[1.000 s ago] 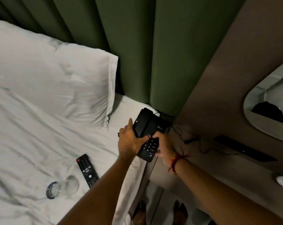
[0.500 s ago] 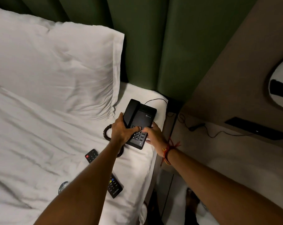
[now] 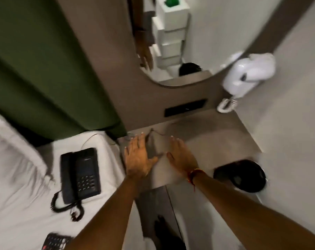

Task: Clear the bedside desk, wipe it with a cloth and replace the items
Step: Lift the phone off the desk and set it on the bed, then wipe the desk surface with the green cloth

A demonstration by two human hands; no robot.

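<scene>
The black desk telephone (image 3: 80, 175) lies on the white bed sheet, its coiled cord trailing toward me. A black remote control (image 3: 56, 241) shows at the bottom edge of the bed. The grey bedside desk (image 3: 216, 134) stands to the right of the bed. My left hand (image 3: 139, 157) and my right hand (image 3: 182, 156) hover side by side over the desk's near left part. Both have fingers spread and hold nothing. A thin black cable (image 3: 156, 132) runs across the desk just beyond my fingertips.
A white hair dryer (image 3: 247, 76) hangs on the wall at the right with its coiled cord. A rounded mirror (image 3: 171, 51) hangs above the desk. A black socket strip (image 3: 184, 107) is set in the back panel. A black bin (image 3: 240, 175) stands below right. Green curtain (image 3: 44, 69) at left.
Both hands have let go of the telephone, which now lies on the bed. They have moved right over the desk, and my view has swung right.
</scene>
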